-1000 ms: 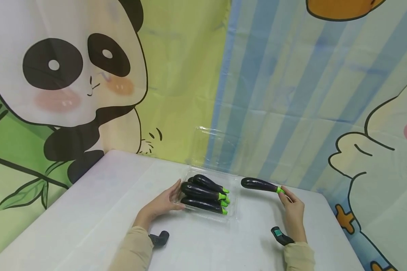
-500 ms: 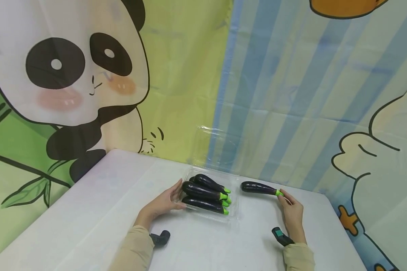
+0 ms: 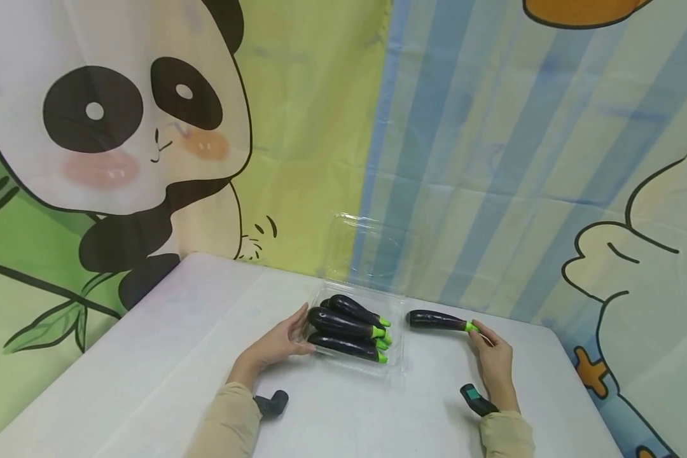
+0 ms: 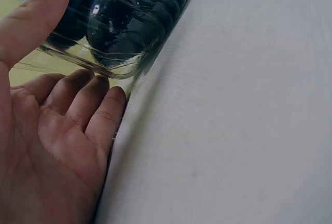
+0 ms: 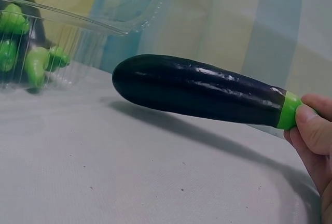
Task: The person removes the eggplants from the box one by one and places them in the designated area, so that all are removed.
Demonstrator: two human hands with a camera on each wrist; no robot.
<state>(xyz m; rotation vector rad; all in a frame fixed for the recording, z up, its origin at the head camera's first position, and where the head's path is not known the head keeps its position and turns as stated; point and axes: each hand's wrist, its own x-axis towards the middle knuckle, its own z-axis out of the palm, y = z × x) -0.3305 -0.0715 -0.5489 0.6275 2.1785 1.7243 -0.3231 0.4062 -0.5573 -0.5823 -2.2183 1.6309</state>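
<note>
The right hand (image 3: 495, 357), fingers clamped on the green stem (image 5: 289, 111), holds an eggplant (image 3: 437, 320) above the table (image 3: 343, 420) beside an open clear box (image 3: 396, 346) of more eggplants (image 3: 343, 323), whose left end the left hand (image 3: 275, 340) grips between thumb and fingers

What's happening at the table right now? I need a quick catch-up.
A person is handling eggplants. The right-hand grip pinches one eggplant by its green end, out to the right of a clear plastic box. The left-hand grip holds the box's left end. Several more eggplants lie piled inside, green ends to the right, and the clear lid stands open at the back.
</note>
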